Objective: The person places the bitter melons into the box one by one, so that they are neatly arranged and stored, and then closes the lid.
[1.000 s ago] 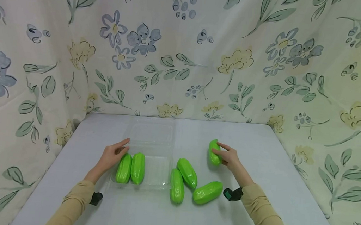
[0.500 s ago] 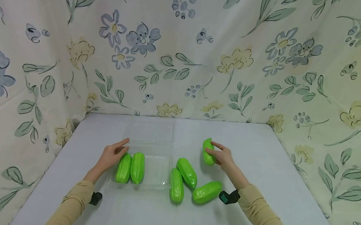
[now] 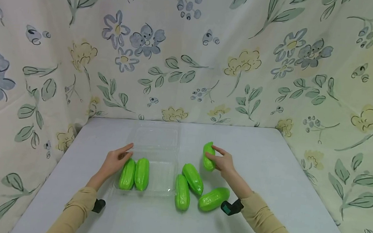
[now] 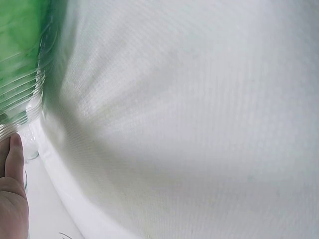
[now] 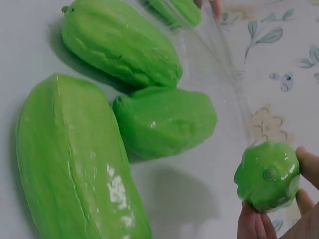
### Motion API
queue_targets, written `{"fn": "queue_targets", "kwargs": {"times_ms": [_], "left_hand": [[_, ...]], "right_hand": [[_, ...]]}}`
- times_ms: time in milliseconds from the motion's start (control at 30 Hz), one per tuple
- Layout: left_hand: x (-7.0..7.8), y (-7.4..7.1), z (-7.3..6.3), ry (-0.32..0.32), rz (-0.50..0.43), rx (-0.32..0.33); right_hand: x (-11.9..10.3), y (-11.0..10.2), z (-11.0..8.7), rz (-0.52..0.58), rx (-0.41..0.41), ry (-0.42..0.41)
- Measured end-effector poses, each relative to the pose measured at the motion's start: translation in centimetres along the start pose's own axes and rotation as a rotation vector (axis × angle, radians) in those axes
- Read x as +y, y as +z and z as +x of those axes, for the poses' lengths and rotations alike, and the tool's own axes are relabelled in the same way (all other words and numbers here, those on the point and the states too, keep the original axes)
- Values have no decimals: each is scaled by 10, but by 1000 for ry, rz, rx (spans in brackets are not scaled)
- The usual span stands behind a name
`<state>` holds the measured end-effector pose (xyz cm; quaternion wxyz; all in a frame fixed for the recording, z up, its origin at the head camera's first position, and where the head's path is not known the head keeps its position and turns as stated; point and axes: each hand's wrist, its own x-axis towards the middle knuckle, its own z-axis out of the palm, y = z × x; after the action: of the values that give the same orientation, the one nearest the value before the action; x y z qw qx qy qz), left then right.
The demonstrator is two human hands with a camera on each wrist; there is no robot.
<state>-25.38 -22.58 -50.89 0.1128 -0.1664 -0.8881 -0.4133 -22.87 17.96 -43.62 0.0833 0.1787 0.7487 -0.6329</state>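
In the head view my right hand (image 3: 222, 161) holds a green ridged gourd (image 3: 208, 156) upright between thumb and fingers. The right wrist view shows its round end (image 5: 269, 174) toward the camera, raised above the table. My left hand (image 3: 114, 162) lies along the left side of a clear plastic clamshell box (image 3: 163, 178), straight fingers touching its edge near the hinge. The left wrist view shows a fingertip (image 4: 16, 142) against the box's ribbed corner. Two matching gourds, a left one (image 3: 127, 174) and a right one (image 3: 141, 174), lie side by side in the box's left half.
Right of the box, on the white table (image 3: 262, 155), lie three more gourds: one beside the wall (image 3: 182, 192), one leaning near it (image 3: 193, 179) and one slanted in front (image 3: 214, 199). The box's open lid (image 3: 156, 138) lies flat behind it. A floral curtain (image 3: 191, 58) surrounds the table.
My right hand has moved left with the gourd, from the right of the table toward the box. The left hand, the box and the other gourds have stayed in place.
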Motion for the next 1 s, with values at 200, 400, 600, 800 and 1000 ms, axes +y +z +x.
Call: {"fn": "queue_targets", "kwargs": {"times_ms": [200, 400, 600, 800, 1000], "left_hand": [[0, 0, 0, 2, -5, 0], [-1, 0, 1, 8, -15, 3], [-1, 0, 1, 15, -21, 5], [-1, 1, 1, 24, -14, 12], [-2, 1, 1, 25, -4, 14]], "right_hand": [[-6, 12, -8, 26, -12, -11], [-8, 27, -14, 52, -18, -16], [-11, 41, -21, 71, -31, -24], [-15, 52, -29, 77, -26, -32], [-17, 61, -33, 109, -38, -32]]}}
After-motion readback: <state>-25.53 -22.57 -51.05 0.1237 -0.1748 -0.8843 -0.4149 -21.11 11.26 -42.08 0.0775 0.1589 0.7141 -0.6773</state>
